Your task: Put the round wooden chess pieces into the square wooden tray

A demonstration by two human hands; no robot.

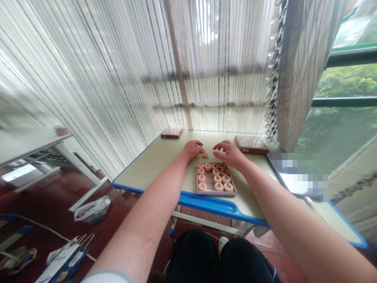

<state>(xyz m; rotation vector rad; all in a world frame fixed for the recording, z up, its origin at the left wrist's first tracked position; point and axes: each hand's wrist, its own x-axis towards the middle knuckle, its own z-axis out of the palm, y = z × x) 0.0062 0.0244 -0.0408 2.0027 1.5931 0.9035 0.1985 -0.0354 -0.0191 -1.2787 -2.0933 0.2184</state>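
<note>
Round wooden Chinese chess pieces (218,179) with red or black characters sit in a shallow open box (209,191) at the table's near side. They line its left, right and far sides, and bare box bottom shows between them. Beyond the box, my left hand (192,149) is at a few loose pieces (205,155), its fingers curved over them and partly apart. My right hand (228,152) hovers above the box's far right corner with fingers spread and nothing between them. Another loose piece (226,140) shows just behind it, partly hidden.
The pale table (153,169) has a raised blue edge. A flat box (172,132) lies at its far left and another flat box (251,144) at the far right. A dark-edged, screen-like object (282,173), partly blurred, is at the right. String curtains hang behind.
</note>
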